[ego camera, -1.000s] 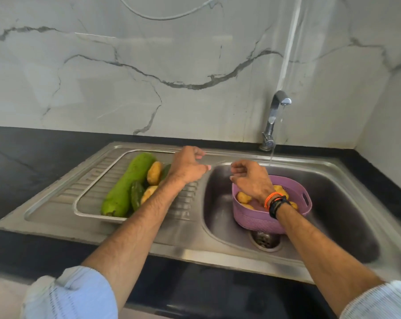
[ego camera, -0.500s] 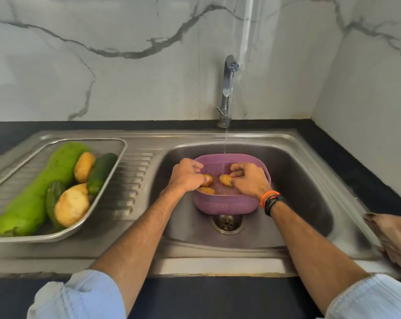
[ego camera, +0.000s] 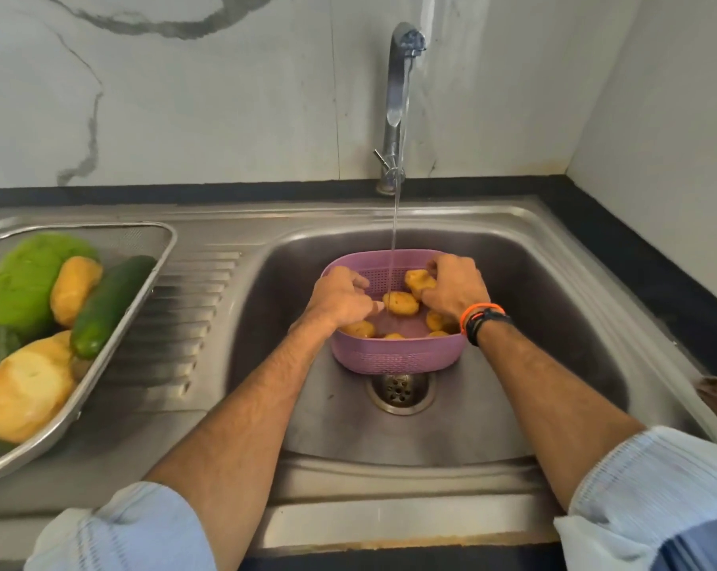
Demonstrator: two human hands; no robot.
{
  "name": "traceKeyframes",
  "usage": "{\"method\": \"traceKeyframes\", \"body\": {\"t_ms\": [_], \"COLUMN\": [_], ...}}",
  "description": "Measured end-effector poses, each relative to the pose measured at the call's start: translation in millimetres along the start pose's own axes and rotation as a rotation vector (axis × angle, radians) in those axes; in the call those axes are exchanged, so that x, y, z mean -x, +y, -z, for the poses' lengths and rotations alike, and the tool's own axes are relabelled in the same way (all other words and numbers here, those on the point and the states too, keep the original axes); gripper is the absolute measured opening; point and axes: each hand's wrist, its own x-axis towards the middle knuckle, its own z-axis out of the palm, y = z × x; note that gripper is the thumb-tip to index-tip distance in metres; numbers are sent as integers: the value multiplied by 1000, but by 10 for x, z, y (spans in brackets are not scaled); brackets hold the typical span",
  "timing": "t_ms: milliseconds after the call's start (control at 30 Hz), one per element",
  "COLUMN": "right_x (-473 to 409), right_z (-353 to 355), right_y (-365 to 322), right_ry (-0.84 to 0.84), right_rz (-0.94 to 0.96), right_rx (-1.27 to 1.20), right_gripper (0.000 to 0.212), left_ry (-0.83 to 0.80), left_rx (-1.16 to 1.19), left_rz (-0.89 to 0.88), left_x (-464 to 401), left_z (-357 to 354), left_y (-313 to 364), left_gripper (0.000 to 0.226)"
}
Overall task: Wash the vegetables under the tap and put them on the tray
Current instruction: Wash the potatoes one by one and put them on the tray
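Both hands now sit inside our purple basket (ego camera: 394,356) in the sink (ego camera: 554,282); right hand (ego camera: 455,288) grips a potato (ego camera: 418,281), left hand (ego camera: 340,296) fingers curled beside another potato (ego camera: 400,302) under the tap (ego camera: 398,96). Tray (ego camera: 142,290) sits left.

Tap (ego camera: 399,96) running a thin stream into purple basket (ego camera: 398,356) of potatoes (ego camera: 400,302) in sink (ego camera: 554,323); right hand (ego camera: 455,288) grips one potato, left hand (ego camera: 340,296) curled beside another; tray (ego camera: 113,352) on drainboard holds gourd (ego camera: 23,278), cucumber (ego camera: 111,304), potatoes.
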Motion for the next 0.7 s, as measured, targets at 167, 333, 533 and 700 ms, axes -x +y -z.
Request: {"method": "traceKeyframes", "body": {"t_ms": [167,333,533,700], "right_x": [-87,-99,-150,-116], "right_z": [-95,-169,-218,-133], "right_y": [-1,0,-15,-52], "right_ry": [-69,-129,-77,-39], "right_rz": [42,71,104,93], "right_rx": [62,166,201,108], "right_gripper": [38,54,42,31], "left_ry": [-14,-18,-32,-39], "left_rx": [-11,-3,6,-1], "left_rz": [-17,-15,-10,-9], "left_x": [-58,-75,-77,-86], "left_z": [-83,-82,-91,-92], "left_y": [16,19,28,29], "left_gripper": [51,51,51,50]}}
